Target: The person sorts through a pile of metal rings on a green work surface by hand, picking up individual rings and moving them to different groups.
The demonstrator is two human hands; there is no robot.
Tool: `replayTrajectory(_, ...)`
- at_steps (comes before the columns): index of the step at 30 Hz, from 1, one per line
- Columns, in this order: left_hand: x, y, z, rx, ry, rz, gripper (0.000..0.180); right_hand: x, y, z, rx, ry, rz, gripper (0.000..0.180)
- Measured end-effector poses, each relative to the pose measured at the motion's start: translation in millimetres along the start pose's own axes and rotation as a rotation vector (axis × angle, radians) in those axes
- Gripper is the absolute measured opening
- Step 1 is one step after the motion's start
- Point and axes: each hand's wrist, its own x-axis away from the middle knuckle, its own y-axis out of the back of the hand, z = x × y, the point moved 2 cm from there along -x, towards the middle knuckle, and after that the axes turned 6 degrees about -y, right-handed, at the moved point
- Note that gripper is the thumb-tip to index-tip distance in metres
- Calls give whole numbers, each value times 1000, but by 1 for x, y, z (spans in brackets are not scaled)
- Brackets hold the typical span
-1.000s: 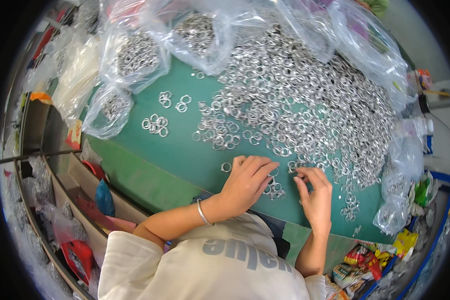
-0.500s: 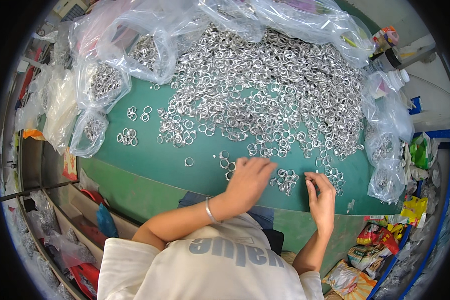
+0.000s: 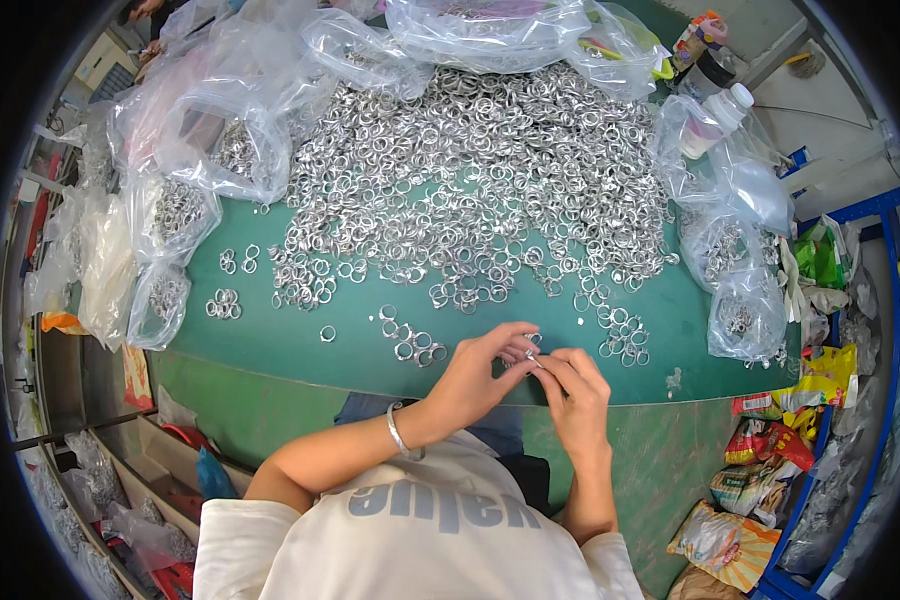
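Fingertips of my left hand and my right hand meet over the near edge of a green table. Between them both hands pinch a small silver ring, partly covered by the fingers. A few more rings show just behind my left fingers. To the left of the hands lies a small cluster of rings, and farther left a single ring. Another ring cluster lies right of my right hand. Beyond them spreads a large heap of silver rings.
Clear plastic bags holding rings stand along the left and right of the heap. A white-capped bottle is at the back right. Small ring groups sit at the left. Colourful packets fill a blue-framed shelf at right.
My hands, apart before, have come together, the right one moving left, and now pinch a ring. The cluster that lay between them is mostly hidden. The whole view has shifted slightly.
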Motion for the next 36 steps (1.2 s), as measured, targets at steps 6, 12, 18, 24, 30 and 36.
replayTrajectory(6,-10,-14,-16,-595,-216,7,48,8,21,-39,455,-63,-223,14)
replayTrajectory(12,-15,-33,7,-936,-341,221,45,5,36,-45,397,-177,-197,15)
replayTrajectory(18,-47,-55,23,-1075,-421,195,42,-58,29,-64,429,-103,-218,16)
replayTrajectory(24,-58,-47,26,-1207,-445,275,42,-68,23,-76,470,-108,-69,20)
replayTrajectory(30,-51,0,14,-1244,-328,148,36,-72,31,-78,643,-157,-190,19)
replayTrajectory(36,-64,-7,11,-1140,-454,204,31,-85,16,-68,432,26,-128,17)
